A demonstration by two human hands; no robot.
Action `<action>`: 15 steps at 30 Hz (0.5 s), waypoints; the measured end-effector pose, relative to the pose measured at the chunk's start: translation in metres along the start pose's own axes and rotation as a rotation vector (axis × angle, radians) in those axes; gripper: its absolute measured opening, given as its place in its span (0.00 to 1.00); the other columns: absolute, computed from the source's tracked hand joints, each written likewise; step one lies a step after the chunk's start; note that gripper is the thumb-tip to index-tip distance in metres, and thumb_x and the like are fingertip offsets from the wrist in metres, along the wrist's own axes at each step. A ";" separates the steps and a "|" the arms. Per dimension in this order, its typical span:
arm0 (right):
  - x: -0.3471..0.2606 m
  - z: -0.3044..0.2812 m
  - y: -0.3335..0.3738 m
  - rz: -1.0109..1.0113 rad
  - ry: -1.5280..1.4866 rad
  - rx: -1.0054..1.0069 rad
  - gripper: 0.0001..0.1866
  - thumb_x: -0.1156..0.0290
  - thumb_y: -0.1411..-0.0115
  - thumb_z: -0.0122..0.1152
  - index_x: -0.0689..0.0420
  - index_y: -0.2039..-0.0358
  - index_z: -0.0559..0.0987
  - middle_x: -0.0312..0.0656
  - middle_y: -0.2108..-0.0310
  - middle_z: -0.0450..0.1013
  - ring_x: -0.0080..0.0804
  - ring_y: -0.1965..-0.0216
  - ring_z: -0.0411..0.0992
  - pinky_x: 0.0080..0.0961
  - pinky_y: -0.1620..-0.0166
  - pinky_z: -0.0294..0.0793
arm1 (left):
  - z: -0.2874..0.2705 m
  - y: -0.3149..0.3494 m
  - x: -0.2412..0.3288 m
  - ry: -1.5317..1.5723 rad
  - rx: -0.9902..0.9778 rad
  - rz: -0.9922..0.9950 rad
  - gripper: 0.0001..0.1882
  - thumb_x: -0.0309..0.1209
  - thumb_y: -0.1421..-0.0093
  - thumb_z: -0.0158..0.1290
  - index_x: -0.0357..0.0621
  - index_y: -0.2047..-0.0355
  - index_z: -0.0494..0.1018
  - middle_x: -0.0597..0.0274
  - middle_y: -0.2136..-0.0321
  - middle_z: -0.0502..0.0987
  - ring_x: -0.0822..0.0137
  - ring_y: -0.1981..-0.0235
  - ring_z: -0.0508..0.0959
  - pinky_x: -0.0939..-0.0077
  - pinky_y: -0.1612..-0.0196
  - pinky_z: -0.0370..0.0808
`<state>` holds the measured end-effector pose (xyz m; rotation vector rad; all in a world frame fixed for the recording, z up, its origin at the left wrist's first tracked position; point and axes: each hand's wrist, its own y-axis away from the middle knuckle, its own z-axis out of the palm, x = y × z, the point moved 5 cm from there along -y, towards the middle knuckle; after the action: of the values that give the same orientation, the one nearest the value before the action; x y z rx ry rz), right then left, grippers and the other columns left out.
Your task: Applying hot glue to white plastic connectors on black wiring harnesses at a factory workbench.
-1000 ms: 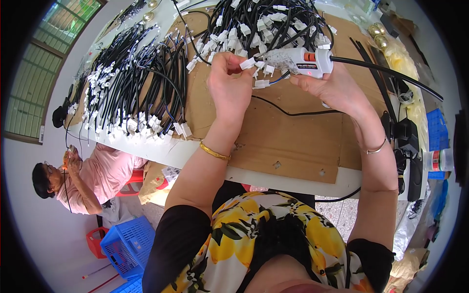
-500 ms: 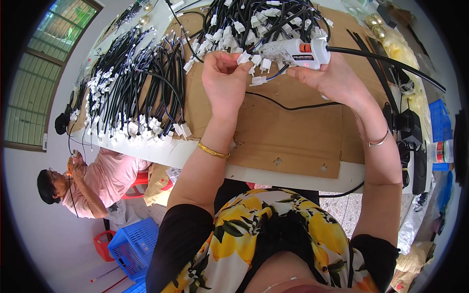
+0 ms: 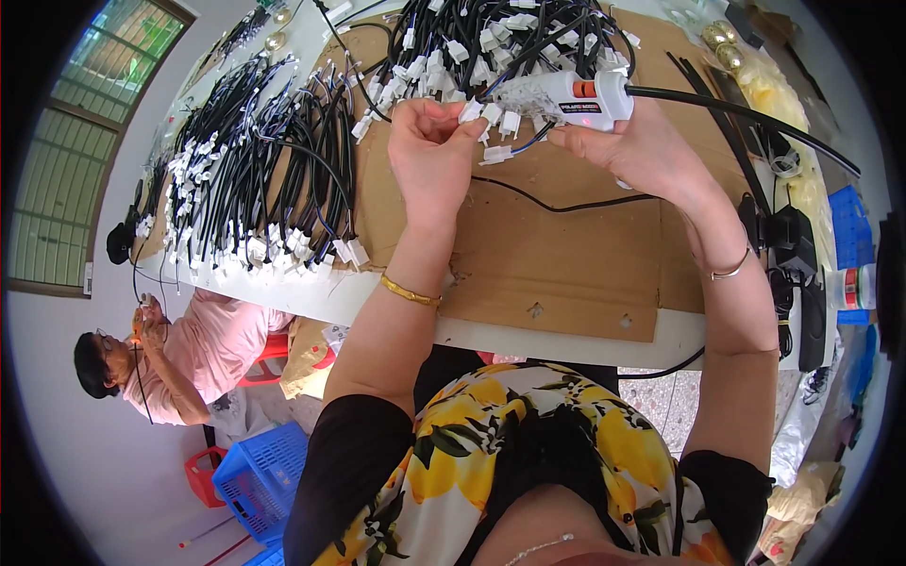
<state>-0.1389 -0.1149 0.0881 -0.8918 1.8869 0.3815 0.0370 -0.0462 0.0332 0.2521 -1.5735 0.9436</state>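
Above the brown cardboard, my left hand (image 3: 427, 160) is closed in a pinch on a small white plug connector (image 3: 471, 110). My right hand (image 3: 651, 156) grips a white glue gun (image 3: 604, 99); its front lies left, close to the connector. A thick black length (image 3: 736, 108) runs out of the gun's back end. Below the front of the gun hang more white connectors (image 3: 497, 155), one on a thin dark wire. Just beyond both hands lies a pile of black cables (image 3: 528, 42) with white connectors. The gun's tip is hard to make out among them.
Bundled black cables (image 3: 311, 156) lie at the left on the table (image 3: 377, 325). Cardboard (image 3: 566, 255) covers the middle. Black adapters (image 3: 788, 241) and a clear roll (image 3: 854, 292) are at the right. A person in pink (image 3: 208, 349) sits left, near a blue crate (image 3: 264, 476).
Hands, glue gun and connector keep nearly the same places, with only a tiny shift in the picture. The grip of both hands is unchanged.
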 end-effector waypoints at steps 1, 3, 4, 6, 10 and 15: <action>-0.001 0.001 0.001 0.057 0.011 -0.025 0.13 0.66 0.51 0.59 0.57 0.65 0.74 0.28 0.80 0.67 0.11 0.81 0.57 0.13 0.81 0.56 | -0.001 0.000 0.001 0.021 0.000 -0.007 0.16 0.15 0.58 0.56 0.39 0.72 0.60 0.58 0.75 0.74 0.77 0.76 0.72 0.85 0.71 0.69; 0.001 -0.001 0.000 0.068 0.028 -0.013 0.13 0.66 0.51 0.59 0.57 0.66 0.75 0.28 0.80 0.67 0.12 0.80 0.57 0.13 0.81 0.56 | 0.000 -0.001 -0.002 0.047 -0.004 -0.015 0.15 0.16 0.57 0.55 0.39 0.72 0.61 0.59 0.75 0.74 0.77 0.76 0.72 0.85 0.71 0.69; 0.002 -0.002 0.000 0.078 0.044 -0.003 0.12 0.66 0.51 0.59 0.57 0.66 0.75 0.28 0.80 0.67 0.12 0.80 0.58 0.13 0.80 0.56 | 0.000 -0.001 -0.006 0.070 -0.008 -0.033 0.15 0.16 0.57 0.55 0.39 0.72 0.61 0.59 0.76 0.73 0.77 0.76 0.72 0.86 0.71 0.68; 0.002 -0.002 -0.001 0.060 0.034 0.003 0.12 0.67 0.51 0.59 0.57 0.66 0.74 0.28 0.80 0.67 0.12 0.79 0.58 0.13 0.80 0.57 | -0.001 -0.002 -0.009 0.091 -0.009 -0.051 0.14 0.16 0.56 0.55 0.39 0.72 0.61 0.59 0.77 0.73 0.77 0.75 0.72 0.86 0.71 0.68; 0.000 -0.003 0.000 -0.007 0.016 0.036 0.13 0.67 0.51 0.59 0.58 0.65 0.74 0.28 0.78 0.68 0.12 0.78 0.59 0.13 0.78 0.58 | 0.004 0.000 -0.007 0.208 -0.049 -0.092 0.13 0.15 0.53 0.52 0.38 0.71 0.60 0.58 0.76 0.72 0.73 0.75 0.74 0.84 0.70 0.70; 0.003 -0.002 -0.002 0.015 0.023 0.017 0.13 0.67 0.51 0.59 0.59 0.65 0.74 0.29 0.77 0.68 0.12 0.77 0.60 0.13 0.76 0.60 | 0.005 0.000 -0.006 0.268 -0.101 -0.114 0.12 0.13 0.51 0.48 0.38 0.69 0.59 0.57 0.76 0.71 0.68 0.74 0.76 0.82 0.69 0.72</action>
<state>-0.1397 -0.1186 0.0867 -0.8749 1.9166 0.3654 0.0347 -0.0518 0.0280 0.1357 -1.3409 0.7727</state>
